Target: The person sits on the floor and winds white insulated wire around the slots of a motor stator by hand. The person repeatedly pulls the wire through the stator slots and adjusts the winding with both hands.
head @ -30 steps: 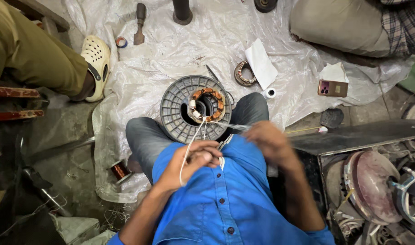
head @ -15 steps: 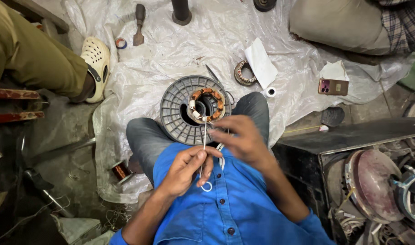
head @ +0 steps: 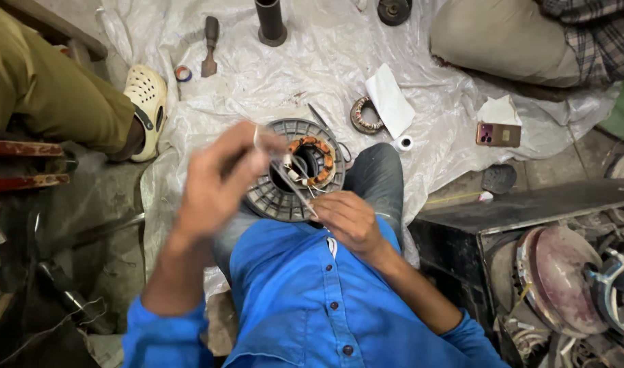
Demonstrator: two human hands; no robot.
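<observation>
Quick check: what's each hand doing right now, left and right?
Left hand: raised, blurred, pinching a thin white wire.
Right hand: closed on the wire by the motor stator.

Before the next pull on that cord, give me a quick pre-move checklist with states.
1. Left hand grips the white cord: ok, though blurred.
2. Right hand at the stator's rim: ok.
3. Stator resting on the lap: ok.
4. Copper winding clear of fingers: ok.
5. Cord's path through the winding: cannot tell, too thin and blurred.
6. Chisel and tape roll lie apart on the plastic sheet: ok.
</observation>
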